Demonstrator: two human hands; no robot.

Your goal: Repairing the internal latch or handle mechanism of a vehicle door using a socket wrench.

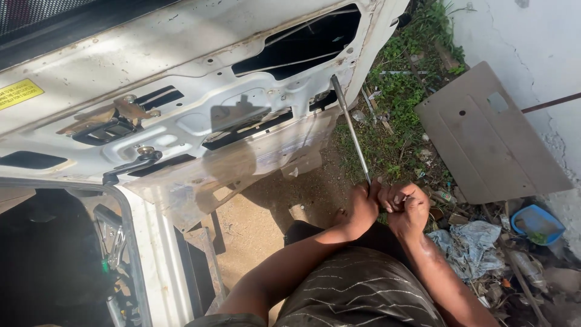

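Metal: a long steel rod (pixel 351 127) ran from my hands up to the white door (pixel 200 91), its tip set against the door's inner frame beside a dark cut-out.
Left hand: my left hand (pixel 362 209) was wrapped fully shut around the rod's lower end, below the door.
Right hand: my right hand (pixel 407 209) was closed tight beside the left, touching it; I judged it gripped the same end, though the handle itself was hidden.
Door: stripped of trim, its handle (pixel 100 124) and crank (pixel 130 166) sat well left of the rod tip.
Panel: a grey panel (pixel 490 136) leaned on the wall, right of the door.
Litter: a blue tub (pixel 537 224) and crumpled plastic (pixel 472 245) lay below the panel, right of the door.
Risk: I judged the tip could skid off the painted sheet if I pushed off-axis, throwing my knuckles into the door's sharp edges.
Risk, second: with both hands bunched low, the thin rod might bow or lever out of its seat.
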